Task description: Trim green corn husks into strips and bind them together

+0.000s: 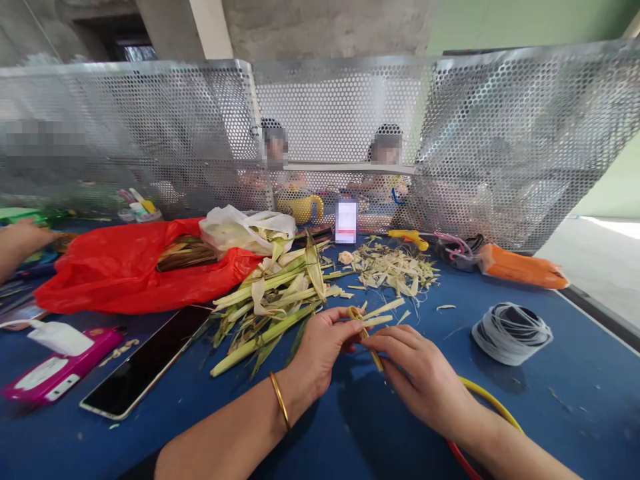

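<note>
My left hand (323, 343), with a gold bangle on its wrist, pinches a small bundle of pale yellow-green corn husk strips (377, 319). One strip loops around near its fingertips, and pale ends stick out to the right. My right hand (420, 367) grips the same bundle from the other side, thumb and fingers closed close to the left fingertips. A twisted end hangs below between the hands. How the strips cross inside the fingers is hidden. Just beyond my left hand lies a heap of long green and pale husks (270, 300).
Shredded scraps (395, 267) lie ahead. A red plastic bag (115, 267), a phone (150, 360) and a magenta power strip (65, 367) sit left. Right are a spool of thread (513, 333), an orange packet (523, 267) and a yellow cord (493, 400). A perforated metal screen (340, 107) stands behind.
</note>
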`<state>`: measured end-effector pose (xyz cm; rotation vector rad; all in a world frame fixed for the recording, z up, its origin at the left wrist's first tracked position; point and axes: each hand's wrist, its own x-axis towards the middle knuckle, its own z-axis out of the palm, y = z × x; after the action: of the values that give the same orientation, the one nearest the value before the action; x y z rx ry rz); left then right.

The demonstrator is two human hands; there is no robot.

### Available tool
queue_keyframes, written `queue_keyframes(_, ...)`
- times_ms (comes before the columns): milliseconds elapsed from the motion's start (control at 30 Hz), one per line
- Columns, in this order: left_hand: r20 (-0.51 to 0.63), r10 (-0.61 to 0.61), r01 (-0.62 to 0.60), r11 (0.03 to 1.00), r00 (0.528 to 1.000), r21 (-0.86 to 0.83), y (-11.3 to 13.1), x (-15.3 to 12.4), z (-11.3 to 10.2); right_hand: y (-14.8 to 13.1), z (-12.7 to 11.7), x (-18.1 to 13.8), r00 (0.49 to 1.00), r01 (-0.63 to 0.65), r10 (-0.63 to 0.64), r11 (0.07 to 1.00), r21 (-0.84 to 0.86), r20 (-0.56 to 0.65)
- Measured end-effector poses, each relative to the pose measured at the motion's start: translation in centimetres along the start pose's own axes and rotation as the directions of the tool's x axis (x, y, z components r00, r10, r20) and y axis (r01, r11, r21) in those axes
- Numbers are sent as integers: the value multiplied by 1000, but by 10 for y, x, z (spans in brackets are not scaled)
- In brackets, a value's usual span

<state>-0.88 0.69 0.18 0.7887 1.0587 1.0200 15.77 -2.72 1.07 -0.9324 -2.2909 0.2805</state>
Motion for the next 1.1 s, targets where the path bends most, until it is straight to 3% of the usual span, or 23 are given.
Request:
queue_keyframes(133, 64, 67, -74, 989, 996, 125, -4, -2, 3, 3, -1, 1, 981, -3, -17, 995, -102, -195)
queue_keyframes(233, 144, 99, -130, 965, 985, 228, -4, -6, 5, 7, -1, 1, 954, -125, 88, 986, -112, -288)
queue_keyframes(400, 282, 89, -181, 931, 955, 317, -2, -11, 6, 14, 3, 0, 889, -450, 442, 892, -41, -120)
queue_keyframes(500, 303, 60, -162, 932, 951, 325, -4, -13, 7, 14, 6, -1, 852, -521, 515, 851, -64, -99)
queue_keyframes(633, 188, 38, -94, 950, 981, 298, -10, -14, 12, 12, 12, 0, 825, -559, 557, 829, 7, -91)
queue_keyframes(767, 106, 11, -33, 977, 994, 211, -10, -10, 10, 12, 8, 2, 799, -570, 599, 781, 255, -49)
queue_keyframes(900, 103, -47, 35, 993, 994, 110, -3, -3, 0, 12, -9, 8, 817, -524, 573, 684, 508, 71)
queue_keyframes(1100, 187, -104, 102, 995, 977, 20, 2, -1, -5, 13, -23, 10, 849, -505, 423, 478, 718, 316)
